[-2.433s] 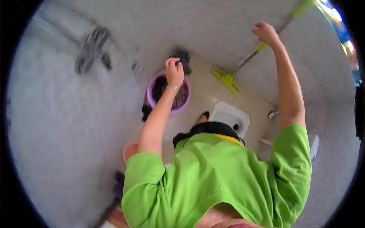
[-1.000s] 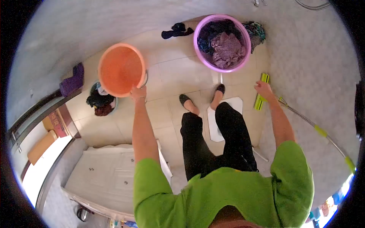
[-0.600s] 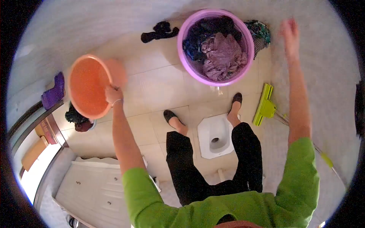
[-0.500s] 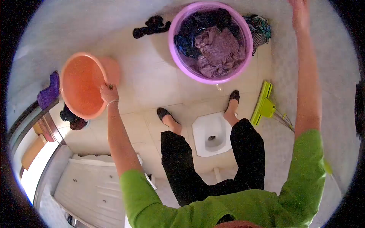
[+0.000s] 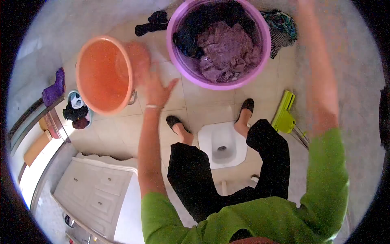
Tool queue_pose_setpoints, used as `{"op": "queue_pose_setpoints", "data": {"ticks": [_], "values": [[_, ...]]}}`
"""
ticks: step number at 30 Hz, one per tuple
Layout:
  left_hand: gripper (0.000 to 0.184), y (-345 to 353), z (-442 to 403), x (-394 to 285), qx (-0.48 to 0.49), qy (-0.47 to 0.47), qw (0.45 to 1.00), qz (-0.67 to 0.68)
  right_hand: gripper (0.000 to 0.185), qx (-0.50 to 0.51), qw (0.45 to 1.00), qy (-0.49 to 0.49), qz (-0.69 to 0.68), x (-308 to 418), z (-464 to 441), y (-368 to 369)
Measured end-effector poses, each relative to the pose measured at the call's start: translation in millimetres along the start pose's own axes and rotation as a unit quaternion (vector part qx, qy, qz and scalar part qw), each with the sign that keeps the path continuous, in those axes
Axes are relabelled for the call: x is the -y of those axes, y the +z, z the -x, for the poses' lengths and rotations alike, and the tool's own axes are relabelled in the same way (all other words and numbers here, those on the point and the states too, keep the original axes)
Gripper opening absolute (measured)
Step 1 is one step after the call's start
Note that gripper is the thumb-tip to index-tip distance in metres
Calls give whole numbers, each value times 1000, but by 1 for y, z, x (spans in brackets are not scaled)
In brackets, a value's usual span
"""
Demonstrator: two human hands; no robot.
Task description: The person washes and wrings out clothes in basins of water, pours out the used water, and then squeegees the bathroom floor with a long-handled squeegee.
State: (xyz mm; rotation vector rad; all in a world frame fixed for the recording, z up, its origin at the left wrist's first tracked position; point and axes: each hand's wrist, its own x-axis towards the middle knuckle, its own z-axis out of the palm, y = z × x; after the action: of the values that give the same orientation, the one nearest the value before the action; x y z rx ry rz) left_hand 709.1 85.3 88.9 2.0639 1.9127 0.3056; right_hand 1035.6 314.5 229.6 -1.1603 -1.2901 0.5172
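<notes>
An orange bucket (image 5: 105, 75) leans tilted at the left, its open mouth facing me. Just right of its side is my left hand (image 5: 156, 89), open with thumb and fingers apart and holding nothing. A large purple basin (image 5: 227, 84) holds a heap of wet, dark and mauve clothes (image 5: 229, 49). My right arm reaches up on the right, past the basin; the hand at the top edge of the view is blurred and partly cut off, so its fingers cannot be made out.
A white squat toilet (image 5: 222, 146) lies between my feet. The green mop (image 5: 284, 116) leans at the right. Dark cloths (image 5: 152, 24) and patterned fabric (image 5: 282, 30) flank the basin. A small tub of clothes (image 5: 77, 110), purple boots (image 5: 55, 89) and a white cabinet (image 5: 95, 185) are at the left.
My left hand has let go of the orange bucket's rim and moved right. My right hand has risen from beside the mop to the top edge. The purple basin appears larger and higher in view.
</notes>
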Motion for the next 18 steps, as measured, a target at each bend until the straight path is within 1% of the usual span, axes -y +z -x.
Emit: {"op": "queue_pose_setpoints", "data": {"ticks": [1, 2, 3, 4, 5, 6, 7, 8, 9, 10, 11, 12, 13, 14, 15, 16, 17, 18], "values": [[83, 13, -18, -20, 27, 37, 999, 5, 55, -59, 995, 70, -48, -25, 25, -3], [83, 29, -35, -38, 55, 75, 996, 9, 55, -65, 994, 67, -49, -49, 59, -10], [83, 52, -47, -49, 64, 107, 992, -20, 61, 38, 986, 134, 96, -73, 104, -18], [83, 73, -61, -54, 68, 141, 986, -50, 67, 137, 942, 194, 237, -100, 148, -19], [83, 92, -77, -56, 62, 150, 985, -52, 75, 132, 912, 141, 362, -136, 191, -16], [86, 110, -92, -58, 90, 195, 973, -80, 81, 182, 883, 194, 387, -164, 226, -18], [88, 126, -101, -60, 121, 239, 957, -107, 84, 231, 834, 296, 404, -161, 245, -11], [88, 137, -107, -56, 122, 250, 954, -109, 81, 263, 829, 239, 432, -152, 265, -3], [91, 148, -116, -54, 186, 233, 947, -118, 78, 292, 819, 178, 460, -150, 276, 2], [94, 157, -124, -51, 249, 213, 936, -129, 78, 282, 821, 181, 462, -153, 285, 4], [89, 159, -130, -49, 315, 205, 911, -169, 76, 330, 812, 178, 447, -154, 296, 4], [89, 169, -133, -45, 317, 216, 907, -173, 74, 379, 801, 174, 429, -156, 303, 5], [84, 187, -133, -35, 338, 210, 897, -192, 74, 371, 804, 178, 430, -161, 306, 8], [80, 211, -136, -20, 353, 205, 888, -212, 73, 396, 795, 192, 418, -168, 308, 12], [82, 231, -143, -8, 328, 250, 892, -186, 72, 420, 786, 205, 404, -178, 311, 15], [83, 250, -150, 5, 302, 295, 892, -163, 72, 408, 790, 206, 409, -199, 319, 19], [80, 255, -158, 5, 270, 360, 876, -173, 73, 403, 806, 117, 418, -228, 330, 22], [78, 261, -162, 9, 240, 423, 855, -179, 73, 398, 812, 28, 425, -237, 329, 25]]}}
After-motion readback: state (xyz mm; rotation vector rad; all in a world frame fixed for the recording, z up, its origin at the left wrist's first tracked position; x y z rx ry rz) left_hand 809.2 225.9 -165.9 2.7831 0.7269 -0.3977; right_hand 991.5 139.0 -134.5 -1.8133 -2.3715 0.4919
